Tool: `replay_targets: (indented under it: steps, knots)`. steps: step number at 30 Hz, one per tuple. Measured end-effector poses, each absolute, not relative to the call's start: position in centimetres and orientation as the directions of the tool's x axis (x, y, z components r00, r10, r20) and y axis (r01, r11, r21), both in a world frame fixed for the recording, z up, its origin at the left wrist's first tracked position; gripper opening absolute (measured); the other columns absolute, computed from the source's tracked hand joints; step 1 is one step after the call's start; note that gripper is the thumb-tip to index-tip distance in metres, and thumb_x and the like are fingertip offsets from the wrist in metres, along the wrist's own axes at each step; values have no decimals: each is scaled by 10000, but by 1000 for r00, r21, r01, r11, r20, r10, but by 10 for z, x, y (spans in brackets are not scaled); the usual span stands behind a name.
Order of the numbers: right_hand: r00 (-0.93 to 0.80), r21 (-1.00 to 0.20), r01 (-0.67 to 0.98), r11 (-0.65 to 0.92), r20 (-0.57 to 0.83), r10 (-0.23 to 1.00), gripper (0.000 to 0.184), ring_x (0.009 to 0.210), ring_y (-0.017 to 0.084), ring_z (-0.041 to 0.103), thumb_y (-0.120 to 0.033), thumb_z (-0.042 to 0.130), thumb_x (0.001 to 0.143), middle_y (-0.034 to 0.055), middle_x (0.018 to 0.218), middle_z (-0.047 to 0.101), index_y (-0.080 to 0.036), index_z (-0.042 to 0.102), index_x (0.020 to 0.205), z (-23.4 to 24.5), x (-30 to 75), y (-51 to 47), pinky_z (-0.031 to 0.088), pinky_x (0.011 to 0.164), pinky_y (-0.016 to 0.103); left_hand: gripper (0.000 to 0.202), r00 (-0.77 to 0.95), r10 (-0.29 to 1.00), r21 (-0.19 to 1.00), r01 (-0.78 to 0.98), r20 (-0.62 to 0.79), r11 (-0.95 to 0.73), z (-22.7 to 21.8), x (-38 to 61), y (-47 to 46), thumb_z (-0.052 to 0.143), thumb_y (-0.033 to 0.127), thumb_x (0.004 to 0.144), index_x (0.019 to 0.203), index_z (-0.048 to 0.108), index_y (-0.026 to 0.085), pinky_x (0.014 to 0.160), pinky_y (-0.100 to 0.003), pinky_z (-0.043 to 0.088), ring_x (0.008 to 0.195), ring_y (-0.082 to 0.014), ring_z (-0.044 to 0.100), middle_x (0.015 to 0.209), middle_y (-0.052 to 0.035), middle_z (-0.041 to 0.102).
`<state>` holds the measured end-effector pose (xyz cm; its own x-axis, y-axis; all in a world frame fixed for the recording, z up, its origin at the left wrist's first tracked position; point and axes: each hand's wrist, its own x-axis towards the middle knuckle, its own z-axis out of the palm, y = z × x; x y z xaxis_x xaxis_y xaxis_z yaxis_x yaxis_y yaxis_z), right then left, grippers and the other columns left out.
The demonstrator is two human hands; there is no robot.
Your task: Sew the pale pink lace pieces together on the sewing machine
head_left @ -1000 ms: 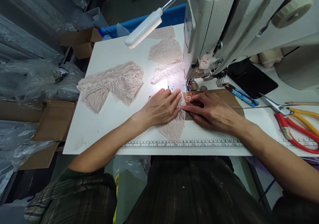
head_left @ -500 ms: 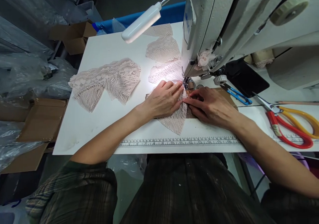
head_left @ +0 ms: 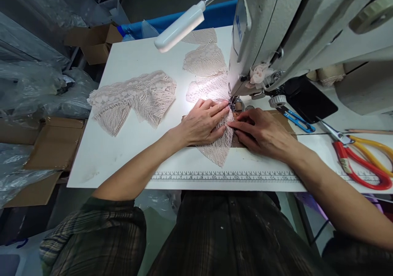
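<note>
Lace tip (head_left: 218,153) short of ruler (head_left: 225,177)

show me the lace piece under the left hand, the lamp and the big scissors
Lace piece (head_left: 218,150), head view, on its lower part
Lamp (head_left: 180,27), head view, middle of its white casing
Big scissors (head_left: 339,150), head view, on the red handle
</note>
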<state>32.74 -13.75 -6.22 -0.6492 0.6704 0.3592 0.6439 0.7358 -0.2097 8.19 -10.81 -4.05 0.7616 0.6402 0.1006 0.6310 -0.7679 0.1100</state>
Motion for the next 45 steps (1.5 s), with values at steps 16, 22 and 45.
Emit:
replay_targets:
  steps: [16,22,45]
  knots:
    - [-637,-209,644,736,385,667,321,1038,236,601,-326,496,1020,126,1149,641,-219,711,1233,-61,328,-138,521,897,399,504,734,665,116,655,134,-746,-44,86,-113,409,346,1017,1454,542,133,1018,-567,385,1261,-394,531,1605,-172,475]
    - [-647,-191,642,743,386,658,313,985,228,598,-296,507,1016,133,1111,635,-194,712,1229,-58,326,-138,523,856,378,491,734,666,97,659,137,-746,-42,87,-113,396,347,1035,1441,538,109,1031,-575,385,1285,-400,530,1601,-192,472]
    - [-593,-174,671,720,456,664,350,889,207,600,-339,510,1017,139,1092,606,-195,723,1254,-66,327,-131,577,787,357,426,725,638,23,656,258,-755,-46,88,-110,425,400,1051,1335,617,147,886,-469,450,1121,-318,615,1432,-143,636]
